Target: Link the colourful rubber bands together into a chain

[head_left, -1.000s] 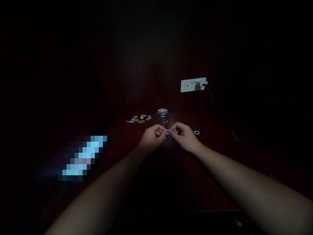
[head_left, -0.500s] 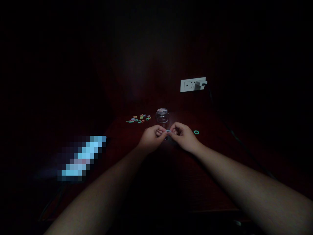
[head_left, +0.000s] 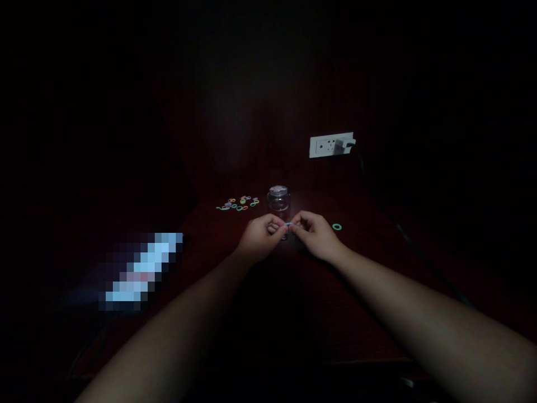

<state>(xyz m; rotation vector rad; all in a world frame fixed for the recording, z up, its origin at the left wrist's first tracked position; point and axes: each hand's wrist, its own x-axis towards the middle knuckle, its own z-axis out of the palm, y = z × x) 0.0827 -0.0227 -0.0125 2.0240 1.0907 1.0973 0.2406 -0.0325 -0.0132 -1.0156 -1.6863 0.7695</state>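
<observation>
Between my two hands is a small light-blue hair tie (head_left: 289, 224), pinched at both ends by thumbs and fingertips. My left hand (head_left: 265, 234) has its fingers curled on the left end. The right end is in the pinch of my right hand (head_left: 312, 230). Just below the fingertips a small purplish ring (head_left: 284, 237) shows in part on the table. Behind the hands stands a clear lidded jar (head_left: 278, 199), upright. A green ring-shaped hair tie (head_left: 337, 226) lies flat to the right of my right hand.
Several coloured hair ties (head_left: 239, 204) lie loose left of the jar. A glowing, pixelated screen (head_left: 145, 268) is at the left with a cable. On the back wall is a socket panel (head_left: 319, 146) with a plug (head_left: 344, 144); its cord runs down the right. The dark red table (head_left: 352, 330) is dimly lit.
Almost nothing differs. Both hands keep their pinch on the hair tie, with only a tiny shift of the right fingers.
</observation>
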